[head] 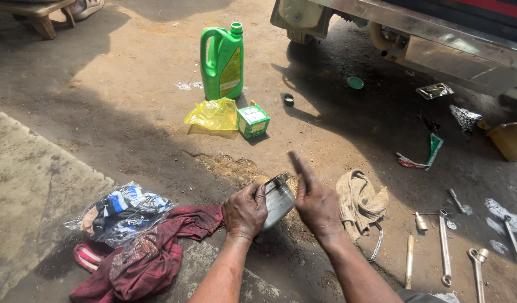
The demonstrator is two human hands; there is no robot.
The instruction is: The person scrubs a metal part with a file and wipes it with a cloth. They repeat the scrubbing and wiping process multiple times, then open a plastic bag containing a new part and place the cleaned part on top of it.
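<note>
From the head camera, the left hand [245, 212] is clenched around a dull grey cylindrical metal canister [277, 201], gripping its near side while the canister tilts with its rimmed end up and away from the person. The right hand [316, 203] is just beside the canister on its other side, holding nothing: its fingers are loose, the forefinger stretched upward and greasy, blurred at the tip. Whether its palm touches the canister I cannot tell.

Just right of the right hand a crumpled beige rag [360, 201] lies on the oil-stained concrete ground [129, 112]. Further right of that hand lie several steel spanners and sockets [444, 247].

Left of the left hand, touching near its wrist, spreads a dark red cloth [152, 252], and beyond it a clear plastic bag of folded coloured fabric [123, 212].

Well beyond both hands stands an upright green plastic oil jug with a green cap [222, 62]. In front of it, nearer the hands, sit a crumpled yellow plastic bag [213, 115] and a small green-and-white cardboard box [253, 120], just beside each other. Far beyond the right hand, the metal underside of a vehicle [438, 33] crosses the upper corner.
</note>
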